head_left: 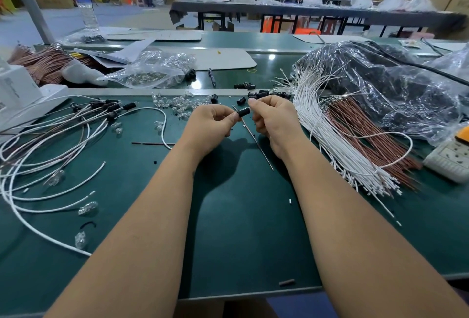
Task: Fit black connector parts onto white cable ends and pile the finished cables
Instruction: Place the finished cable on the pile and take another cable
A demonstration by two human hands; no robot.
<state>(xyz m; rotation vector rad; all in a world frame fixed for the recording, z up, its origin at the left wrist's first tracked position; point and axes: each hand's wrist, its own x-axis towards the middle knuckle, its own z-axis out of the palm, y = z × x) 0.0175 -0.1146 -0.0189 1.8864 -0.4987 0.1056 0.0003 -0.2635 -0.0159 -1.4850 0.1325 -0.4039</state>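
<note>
Hands meet above green counter (228,229): left hand (212,124) and right hand (272,121) both pinch black connector part (244,112), thin wire (256,140) trailing below (colour unclear). Finished cables (63,137) piled left, white cable bundle (337,137) right.

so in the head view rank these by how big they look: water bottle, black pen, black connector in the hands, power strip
1. water bottle
2. power strip, cut off by the frame edge, so unsure against the bottle
3. black pen
4. black connector
</note>
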